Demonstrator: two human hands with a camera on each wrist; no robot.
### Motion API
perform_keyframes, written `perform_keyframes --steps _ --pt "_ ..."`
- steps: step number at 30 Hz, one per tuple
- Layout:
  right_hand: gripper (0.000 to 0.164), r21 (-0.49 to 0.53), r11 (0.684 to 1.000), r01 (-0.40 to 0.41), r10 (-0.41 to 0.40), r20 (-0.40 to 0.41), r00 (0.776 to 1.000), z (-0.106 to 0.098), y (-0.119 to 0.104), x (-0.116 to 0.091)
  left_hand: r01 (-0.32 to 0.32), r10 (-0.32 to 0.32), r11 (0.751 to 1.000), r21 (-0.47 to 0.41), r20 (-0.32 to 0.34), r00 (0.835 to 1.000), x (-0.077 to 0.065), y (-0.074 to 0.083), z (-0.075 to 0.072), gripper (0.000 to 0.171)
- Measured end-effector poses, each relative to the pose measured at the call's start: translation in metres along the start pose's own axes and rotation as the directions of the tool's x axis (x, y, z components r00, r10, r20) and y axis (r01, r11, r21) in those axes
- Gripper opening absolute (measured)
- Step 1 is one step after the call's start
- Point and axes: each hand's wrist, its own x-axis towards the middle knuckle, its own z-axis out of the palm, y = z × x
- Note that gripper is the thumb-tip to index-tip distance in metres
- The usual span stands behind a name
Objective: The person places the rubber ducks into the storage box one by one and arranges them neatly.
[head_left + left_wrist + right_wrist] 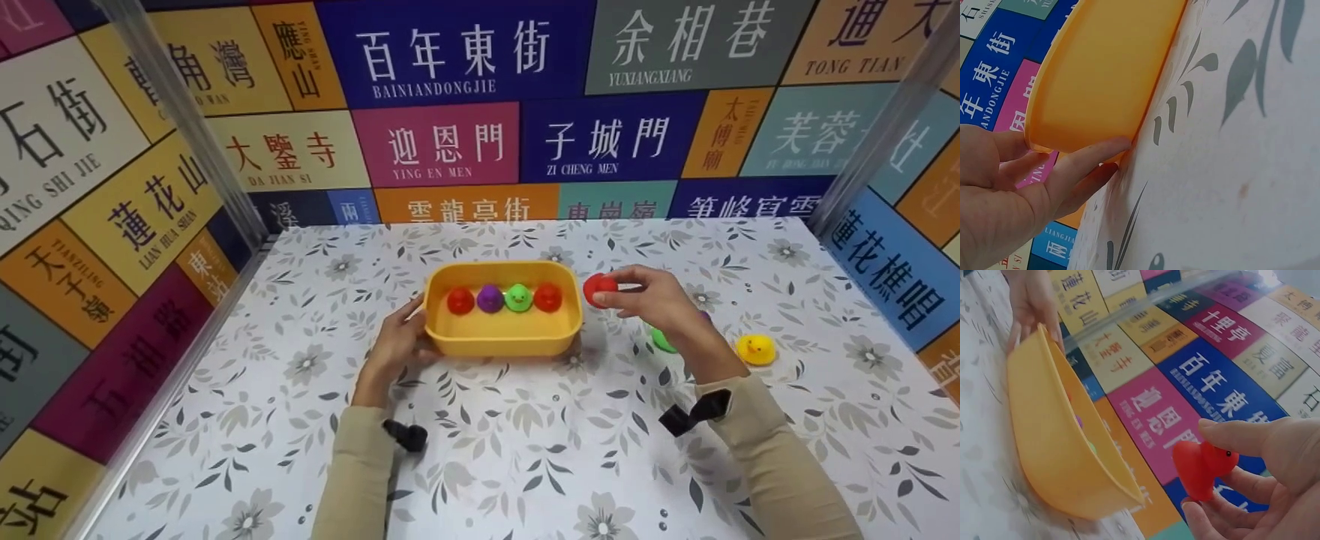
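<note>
Sign-panel wall point(457, 142) far and left, floral tablecloth point(480, 465) under everything. I see yellow tub point(502, 347) mid-table. Row inside, left to right: red toy point(460, 301), purple toy point(490, 298), green duck point(518, 298), second red toy point(547, 298). Left hand point(397, 336): fingers fairly straight, touching tub's left end. Right hand point(664, 298): pinching red duck point(598, 291) between thumb and fingers, just right of tub. Yellow duck point(756, 349) farther right; green piece point(663, 341) and purple piece point(705, 318) partly hidden by right arm.
</note>
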Motion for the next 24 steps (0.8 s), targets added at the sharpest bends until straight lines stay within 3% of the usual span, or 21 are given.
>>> perform_keyframes --steps 11,16,24 --pt "0.058 0.145 0.989 -0.012 0.006 0.044 0.999 0.042 -0.013 0.018 -0.009 0.009 0.999 -0.045 0.017 1.0 0.001 -0.001 0.0 0.047" --pt "0.055 0.166 0.985 -0.038 0.029 0.052 0.998 0.054 -0.014 0.025 -0.037 0.038 0.997 -0.062 0.023 0.999 0.001 -0.002 0.001 0.047" --pt "0.054 0.221 0.973 -0.072 0.057 0.072 0.996 0.069 -0.015 0.035 -0.021 0.022 0.997 -0.071 0.018 1.0 0.001 -0.002 0.0 0.047"
